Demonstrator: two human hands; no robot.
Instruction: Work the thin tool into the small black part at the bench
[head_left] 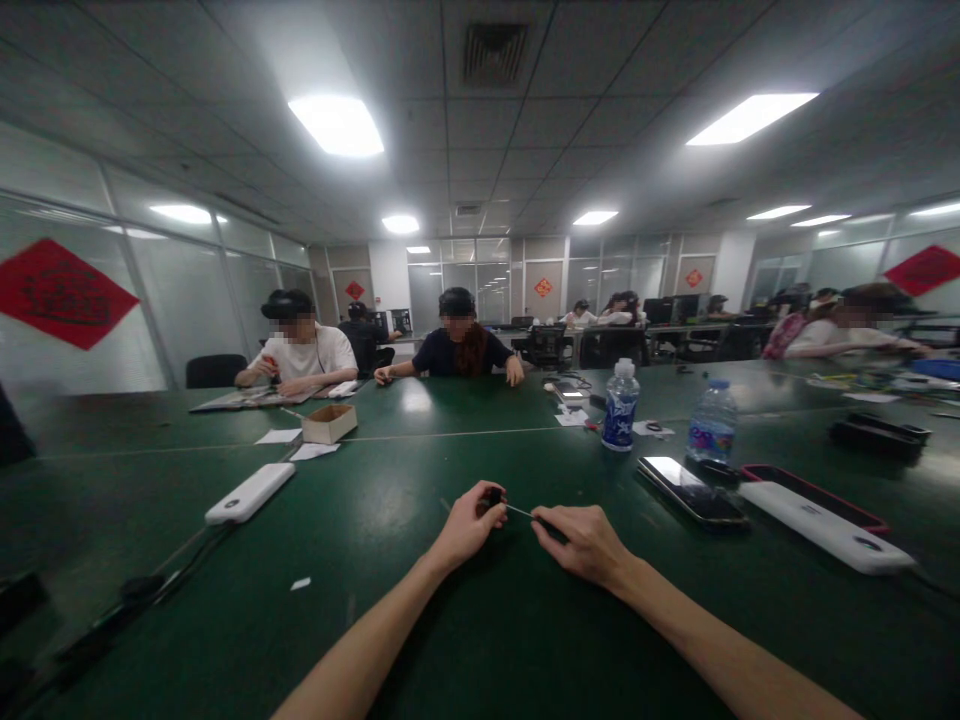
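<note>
At the left of the green worktop (382, 500), a white oblong device (251, 493) lies with a dark cable (187, 565) running from its near end. Beyond it a person in a white shirt (307, 350) sits at the far side, and an open cardboard box (330, 425) stands among loose papers. A small white scrap (301, 584) lies nearer. Centrally, the left hand (469, 525) has its grip closed, fingers and thumb around a small dark piece (494, 496). A thin rod (518, 511) bridges the gap, held above the worktop between both hands. The right hand (581, 540) has its grip pinched on the rod's right end; whether it also encloses something dark underneath, I cannot tell. Farther right stand a blue-labelled bottle (620, 410) and a second bottle (712, 425), with a phone (690, 490) near them, then another white device (825, 527) beside a pink-edged case (874, 520)
</note>
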